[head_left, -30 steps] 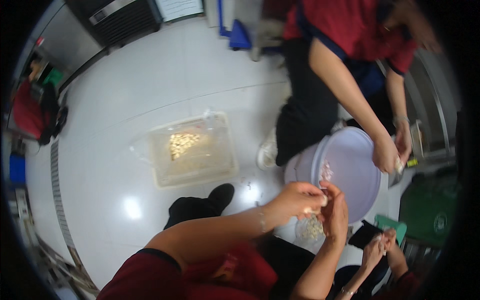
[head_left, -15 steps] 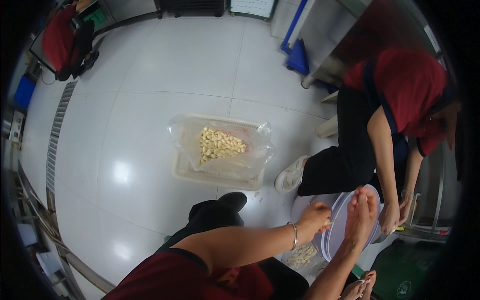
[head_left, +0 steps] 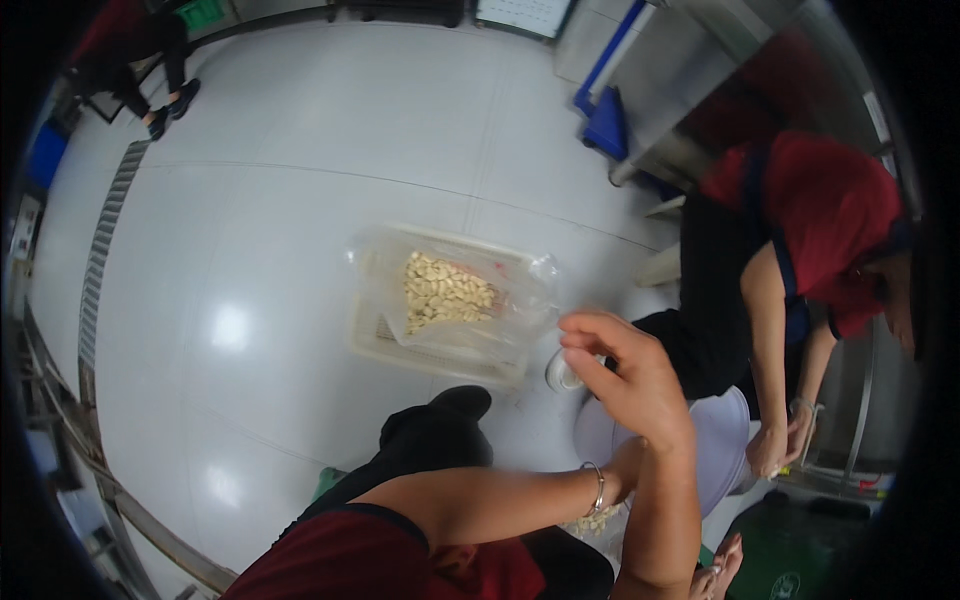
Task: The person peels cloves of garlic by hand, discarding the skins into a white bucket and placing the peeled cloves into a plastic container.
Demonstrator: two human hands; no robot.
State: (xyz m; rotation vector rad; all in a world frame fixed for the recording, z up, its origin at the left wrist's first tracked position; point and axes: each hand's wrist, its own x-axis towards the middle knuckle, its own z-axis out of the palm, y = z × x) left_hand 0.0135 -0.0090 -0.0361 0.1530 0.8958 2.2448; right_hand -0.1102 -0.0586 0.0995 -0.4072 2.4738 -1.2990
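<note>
My right hand point(head_left: 630, 378) is raised beside the near right corner of a cream plastic basket point(head_left: 440, 362), its fingers bent and the thumb apart, with nothing visible between them. My left hand point(head_left: 627, 468), below a silver bangle, is mostly hidden behind my right forearm; its fingers do not show. In the basket lies an open clear plastic bag point(head_left: 395, 280) with a heap of pale peeled cloves, like garlic point(head_left: 447, 292). A large whitish round tub point(head_left: 725, 440) stands just right of my right forearm. More pale cloves point(head_left: 597, 522) lie below my left wrist.
A co-worker in a red shirt point(head_left: 825, 215) sits close on the right, hands point(head_left: 780, 452) low beside the tub. Another person's hands point(head_left: 722, 568) show at the bottom right, next to a dark green bin point(head_left: 790, 540). A drain grate point(head_left: 108, 250) runs along the left floor.
My right hand has moved up and left from over the tub toward the basket, and its fingers have parted. My left hand is now hidden behind my right forearm.
</note>
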